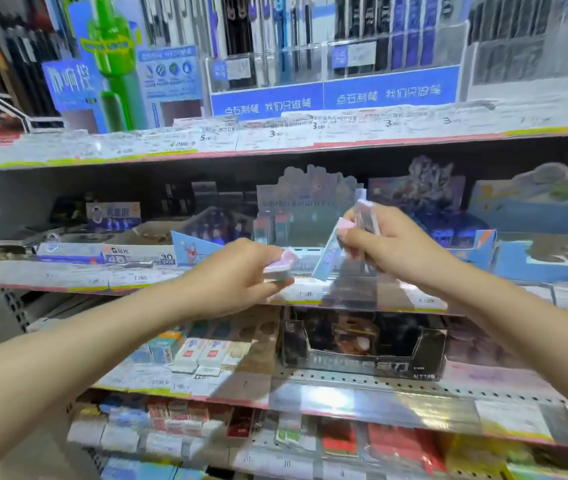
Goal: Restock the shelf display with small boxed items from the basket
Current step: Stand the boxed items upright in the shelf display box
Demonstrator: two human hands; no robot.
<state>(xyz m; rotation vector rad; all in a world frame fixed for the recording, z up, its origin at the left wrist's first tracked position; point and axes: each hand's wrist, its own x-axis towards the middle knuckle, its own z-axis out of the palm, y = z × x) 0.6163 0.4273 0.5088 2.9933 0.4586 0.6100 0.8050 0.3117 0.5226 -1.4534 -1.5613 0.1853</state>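
Note:
Both of my hands are raised in front of the middle shelf. My left hand [241, 271] pinches one small pastel box [280, 263], pink and mint, between thumb and fingers. My right hand [389, 240] grips several small boxes [331, 254]; a pale blue one points down to the left and others stick up above the fingers. Behind the hands stands an open display box [310, 216] with a decorated header card, and two small boxes are upright in its left part. The basket is not in view.
A blue display tray [199, 247] stands left of the open display and a dark printed display [424, 202] stands right of it. Pens fill the top shelf [275, 140]. A black display box [362, 344] and eraser packs [199, 355] occupy the shelf below.

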